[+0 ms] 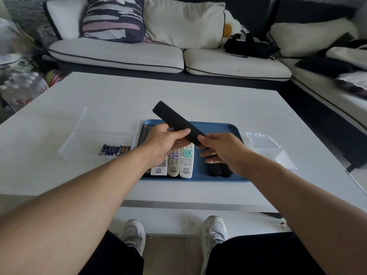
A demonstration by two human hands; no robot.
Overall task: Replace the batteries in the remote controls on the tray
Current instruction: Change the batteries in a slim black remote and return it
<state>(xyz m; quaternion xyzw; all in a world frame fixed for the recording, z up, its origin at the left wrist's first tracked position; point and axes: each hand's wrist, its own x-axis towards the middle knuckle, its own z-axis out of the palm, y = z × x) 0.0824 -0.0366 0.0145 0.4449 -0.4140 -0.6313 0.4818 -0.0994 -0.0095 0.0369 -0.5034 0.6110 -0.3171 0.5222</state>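
Note:
A slim black remote (172, 117) is held above the blue tray (224, 128), tilted with its far end up and to the left. My left hand (162, 143) grips its middle from below. My right hand (222, 150) pinches its near end between thumb and fingers. On the tray lie several more remotes: a white one (158, 170), a beige one (173, 163), a white one with teal buttons (187, 161), a dark one (146, 132) partly under my left hand, and two black ones (219, 170) under my right hand. Several batteries (114, 150) lie in a clear container (103, 124) left of the tray.
The tray sits on a white coffee table (198, 96). Clear plastic lids or boxes (266, 141) lie right of the tray. A sofa with cushions (184, 22) stands behind the table, with a black bag (248, 46) on it. My knees and shoes (213, 229) are below the table's near edge.

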